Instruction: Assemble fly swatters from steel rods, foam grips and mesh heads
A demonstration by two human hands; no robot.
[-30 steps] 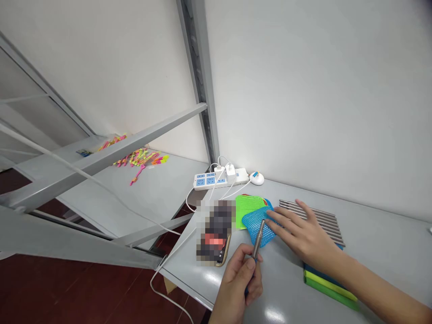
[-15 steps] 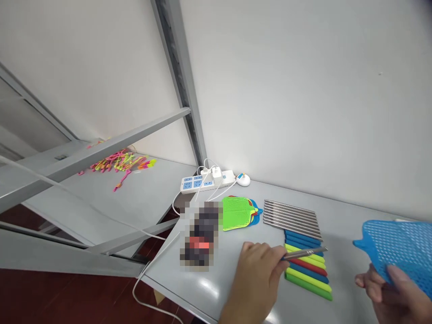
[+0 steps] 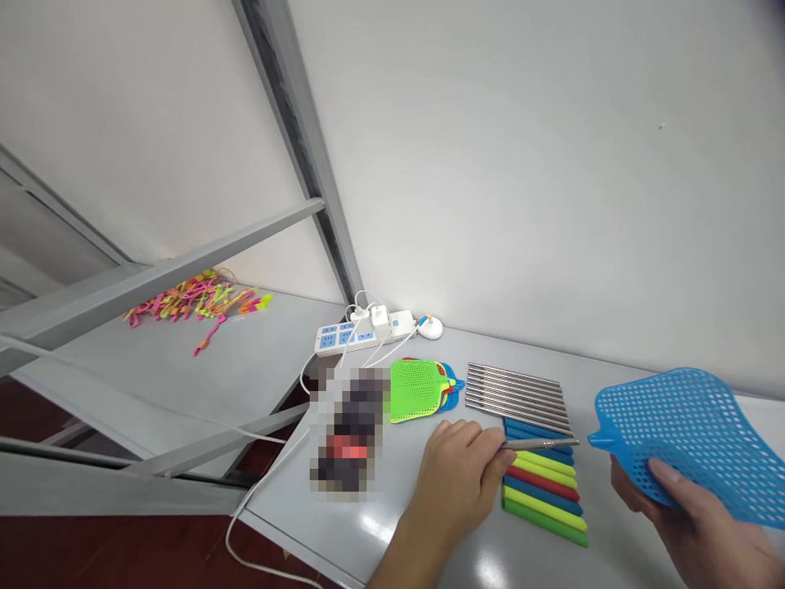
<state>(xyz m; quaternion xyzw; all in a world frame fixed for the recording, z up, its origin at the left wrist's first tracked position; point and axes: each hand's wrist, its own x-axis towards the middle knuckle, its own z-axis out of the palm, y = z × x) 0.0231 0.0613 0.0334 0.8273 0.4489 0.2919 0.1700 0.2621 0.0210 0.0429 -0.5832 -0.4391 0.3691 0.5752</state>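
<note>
My left hand (image 3: pixel 459 466) is closed around a thin silver telescopic rod (image 3: pixel 545 444), whose free end points right. My right hand (image 3: pixel 693 507) grips a blue perforated fly swatter head (image 3: pixel 687 425), thumb on top, its narrow neck turned left. A short gap separates the rod's tip from that neck. Under the rod lies a row of coloured handle tubes (image 3: pixel 543 495) in blue, yellow, red and green. Behind them several silver rods (image 3: pixel 518 393) rest side by side. A stack of swatter heads (image 3: pixel 417 388), green on top, sits left of the rods.
A white power strip (image 3: pixel 361 331) with plugs and cables stands near the wall, beside a round white device (image 3: pixel 430 328). A pixelated dark item (image 3: pixel 352 429) lies at the table's left. Beyond the grey metal frame (image 3: pixel 184 278) is a pile of pink and yellow pieces (image 3: pixel 196 298).
The swatter head has come left and turned more level, so its neck is nearer the rod's tip. The rod is still in my left hand. The view has shifted slightly right.
</note>
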